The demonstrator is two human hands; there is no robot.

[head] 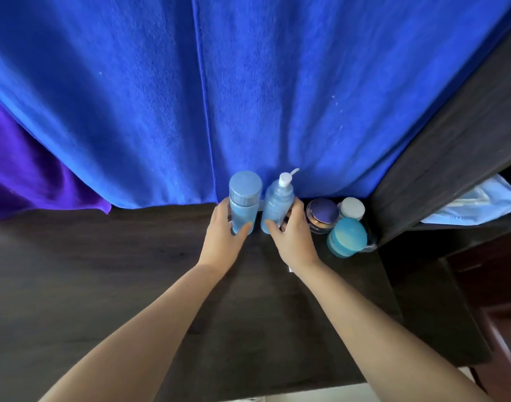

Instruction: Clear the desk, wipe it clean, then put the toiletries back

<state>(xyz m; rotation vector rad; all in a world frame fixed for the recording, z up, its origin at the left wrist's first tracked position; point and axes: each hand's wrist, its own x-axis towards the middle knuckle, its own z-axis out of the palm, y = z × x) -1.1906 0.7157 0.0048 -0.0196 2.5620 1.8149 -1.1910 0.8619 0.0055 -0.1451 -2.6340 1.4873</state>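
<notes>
I am in a home, likely a bedroom. My dark wood desk (132, 285) carries skincare bottles (245, 198) and jars (322, 214), and blue towels (248, 97) hang behind it.

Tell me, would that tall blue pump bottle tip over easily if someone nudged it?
Probably yes. The pump bottle looks tall and narrow, so a nudge near its white pump could topple it. Its smooth plastic sides may be slippery. The right hand wraps its lower body, which should steady it.
</notes>
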